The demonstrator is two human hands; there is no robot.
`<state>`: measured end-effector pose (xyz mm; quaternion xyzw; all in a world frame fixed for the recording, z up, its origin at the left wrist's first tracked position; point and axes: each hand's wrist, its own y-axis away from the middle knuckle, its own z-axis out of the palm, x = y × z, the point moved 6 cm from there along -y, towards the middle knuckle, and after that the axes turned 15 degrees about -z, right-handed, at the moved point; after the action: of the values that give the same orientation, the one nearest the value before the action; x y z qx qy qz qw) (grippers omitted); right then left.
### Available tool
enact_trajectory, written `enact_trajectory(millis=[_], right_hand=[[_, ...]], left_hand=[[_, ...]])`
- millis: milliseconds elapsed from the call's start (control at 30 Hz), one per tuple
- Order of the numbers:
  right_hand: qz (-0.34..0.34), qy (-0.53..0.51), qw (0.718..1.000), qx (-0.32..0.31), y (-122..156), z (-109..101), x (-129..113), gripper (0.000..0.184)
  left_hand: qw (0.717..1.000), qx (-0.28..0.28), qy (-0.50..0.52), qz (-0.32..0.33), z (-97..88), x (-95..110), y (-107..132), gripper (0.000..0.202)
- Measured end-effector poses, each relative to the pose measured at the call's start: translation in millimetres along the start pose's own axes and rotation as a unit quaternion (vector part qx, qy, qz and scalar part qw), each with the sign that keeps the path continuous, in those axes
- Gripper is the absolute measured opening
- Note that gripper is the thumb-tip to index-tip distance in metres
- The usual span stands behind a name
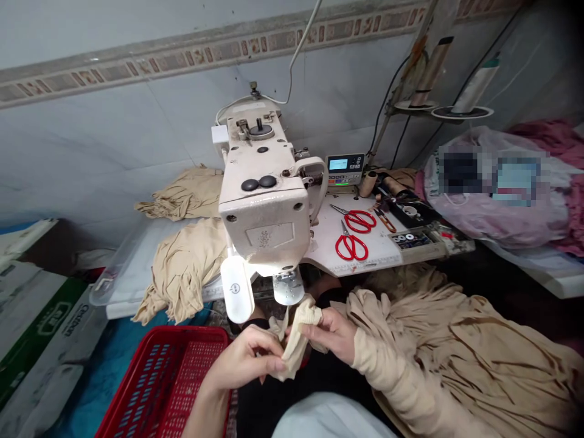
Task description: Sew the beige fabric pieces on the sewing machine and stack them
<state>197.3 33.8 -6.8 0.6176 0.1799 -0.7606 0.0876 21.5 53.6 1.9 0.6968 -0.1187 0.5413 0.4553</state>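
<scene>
Beige fabric piece [295, 348] held above person's lap [262, 398], near front of sewing machine [264, 210]; left hand [250, 358] pinching lower end between thumb and fingers, right hand [336, 334] gripping upper end; beige cloth heap [483, 347] beside right forearm [401, 377]; red basket [182, 330] beside left forearm [207, 404]; two pairs of red-handled scissors [350, 239] on machine table [325, 243]

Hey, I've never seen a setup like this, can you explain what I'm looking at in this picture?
Sure. It's one picture, from a camera on a person's head, looking forward and down. There's no robot: the person's bare left hand and right hand hold some beige cloth. The bulky white thing ahead is a sewing machine. On the table to its right lie two red-handled scissors, near a small control panel. Beige heaps lie left of the machine, and a red basket sits lower left.
</scene>
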Motion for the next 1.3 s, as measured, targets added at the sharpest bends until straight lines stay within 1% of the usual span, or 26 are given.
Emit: enact_trajectory(millis=[33, 67, 133, 167, 200, 233, 300, 367, 400, 467, 533, 567, 633, 700, 733, 800, 833, 900, 967, 1033, 1133, 1233, 1300], right_hand=[[0.029, -0.011, 0.999, -0.032, 1.6, 0.4, -0.1, 0.055], [0.063, -0.006, 0.995, -0.072, 3.7, 1.6, 1.6, 0.055], [0.112, 0.054, 0.981, -0.147, 7.1, 3.9, 6.5, 0.051], [0.120, 0.095, 0.973, -0.174, 7.4, 5.0, 8.4, 0.050], [0.119, 0.134, 0.964, -0.195, 6.7, 6.4, 9.6, 0.050], [0.111, 0.165, 0.958, -0.207, 5.4, 8.0, 9.8, 0.051], [0.103, 0.193, 0.948, -0.233, 4.5, 11.4, 9.9, 0.047], [0.107, 0.200, 0.942, -0.248, 6.6, 10.1, 10.6, 0.041], [0.114, 0.194, 0.943, -0.245, 8.6, 6.8, 11.4, 0.037], [0.136, 0.160, 0.955, -0.211, 13.6, -3.7, 14.6, 0.033], [0.143, 0.116, 0.972, -0.143, 16.5, -16.6, 18.1, 0.036], [0.137, 0.100, 0.980, -0.106, 16.5, -22.2, 19.1, 0.038], [0.107, 0.089, 0.990, -0.039, 13.0, -30.3, 18.8, 0.040], [0.072, 0.087, 0.994, 0.012, 6.7, -33.1, 14.8, 0.040], [0.057, 0.088, 0.994, 0.033, 3.2, -33.1, 11.3, 0.039], [0.027, 0.100, 0.993, 0.061, -3.1, -31.3, 0.8, 0.037], [0.011, 0.111, 0.991, 0.068, -5.5, -29.7, -5.9, 0.036], [-0.017, 0.143, 0.987, 0.073, -8.5, -26.0, -20.2, 0.033], [-0.044, 0.179, 0.980, 0.074, -9.9, -23.0, -33.4, 0.031], [-0.075, 0.212, 0.971, 0.082, -11.5, -22.4, -43.2, 0.029], [-0.104, 0.227, 0.962, 0.112, -15.4, -27.7, -46.2, 0.027], [-0.083, 0.190, 0.968, 0.143, -20.9, -38.5, -33.9, 0.029], [-0.058, 0.161, 0.973, 0.154, -24.3, -45.6, -23.5, 0.030]], left_hand=[[0.999, -0.014, -0.018, 0.026, 4.1, 7.0, 2.5, 0.036], [0.998, 0.006, -0.030, 0.050, 4.2, 14.2, 3.6, 0.034], [0.990, 0.106, -0.050, 0.080, -0.9, 28.0, 2.0, 0.029], [0.982, 0.151, -0.068, 0.087, -1.4, 33.7, -0.6, 0.026], [0.976, 0.173, -0.095, 0.091, 1.3, 38.6, -4.7, 0.025], [0.974, 0.165, -0.127, 0.094, 7.3, 41.9, -10.3, 0.027], [0.975, 0.089, -0.184, 0.090, 22.5, 41.2, -21.4, 0.034], [0.980, 0.015, -0.188, 0.069, 29.7, 31.7, -26.7, 0.034], [0.984, -0.008, -0.172, 0.055, 29.1, 25.4, -26.8, 0.035], [0.992, -0.023, -0.121, 0.030, 22.2, 13.1, -23.0, 0.035], [0.998, -0.008, -0.069, 0.012, 13.3, 3.4, -17.7, 0.035], [0.999, 0.014, -0.044, 0.005, 8.9, -0.3, -15.6, 0.035], [0.997, 0.075, 0.008, -0.007, 1.6, -5.8, -13.0, 0.036], [0.988, 0.140, 0.064, -0.001, -3.5, -8.9, -11.4, 0.035], [0.982, 0.165, 0.091, 0.011, -5.2, -9.1, -10.5, 0.033], [0.972, 0.193, 0.118, 0.057, -8.0, -5.9, -7.5, 0.033], [0.969, 0.203, 0.113, 0.083, -9.8, -2.9, -5.3, 0.033], [0.964, 0.227, 0.057, 0.126, -13.9, 4.7, 0.4, 0.029], [0.953, 0.262, -0.025, 0.153, -18.6, 12.8, 6.1, 0.024], [0.939, 0.286, -0.091, 0.167, -21.8, 19.6, 9.1, 0.024], [0.930, 0.308, -0.122, 0.161, -25.8, 24.3, 6.9, 0.026], [0.932, 0.328, -0.095, 0.121, -30.8, 23.6, -0.1, 0.028], [0.940, 0.326, -0.058, 0.089, -33.2, 22.5, -5.5, 0.029]])
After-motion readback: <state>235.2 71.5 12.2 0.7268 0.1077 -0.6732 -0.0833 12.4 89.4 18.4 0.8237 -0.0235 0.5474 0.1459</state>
